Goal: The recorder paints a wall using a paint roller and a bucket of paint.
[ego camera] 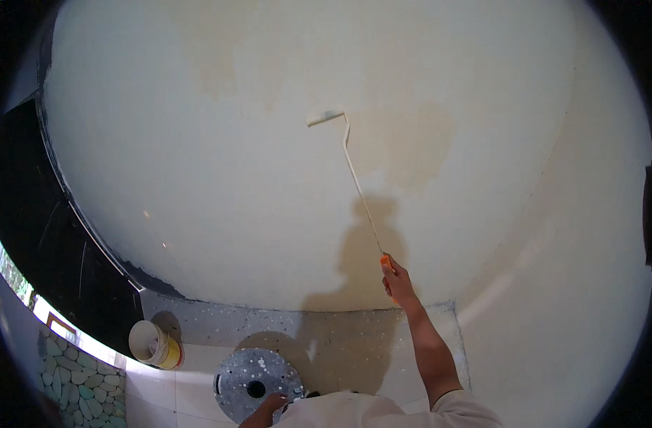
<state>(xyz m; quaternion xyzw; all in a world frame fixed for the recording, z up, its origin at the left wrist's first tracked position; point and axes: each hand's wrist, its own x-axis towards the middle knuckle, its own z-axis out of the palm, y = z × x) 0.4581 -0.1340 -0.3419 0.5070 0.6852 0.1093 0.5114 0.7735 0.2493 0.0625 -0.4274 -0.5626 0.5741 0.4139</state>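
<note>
My right hand (pixel 396 279) grips the orange handle (pixel 385 261) of a paint roller with a long thin frame (pixel 360 193). The roller sleeve (pixel 326 117) lies against a pale wall (pixel 224 176), at the left edge of a darker beige patch (pixel 418 144). Low in the view, my left hand (pixel 276 401) is at the near right part of a round grey disc (pixel 235 374), which has a central hole and paint spots. Whether its fingers hold or only touch the disc cannot be made out.
A white and yellow bucket (pixel 170 353) stands on the tiled floor (pixel 197 382) at left. Beside the wall is a glossy black panel (pixel 85 230). Green stone paving (pixel 85 382) lies at lower left. An adjoining wall (pixel 561 299) rises at right.
</note>
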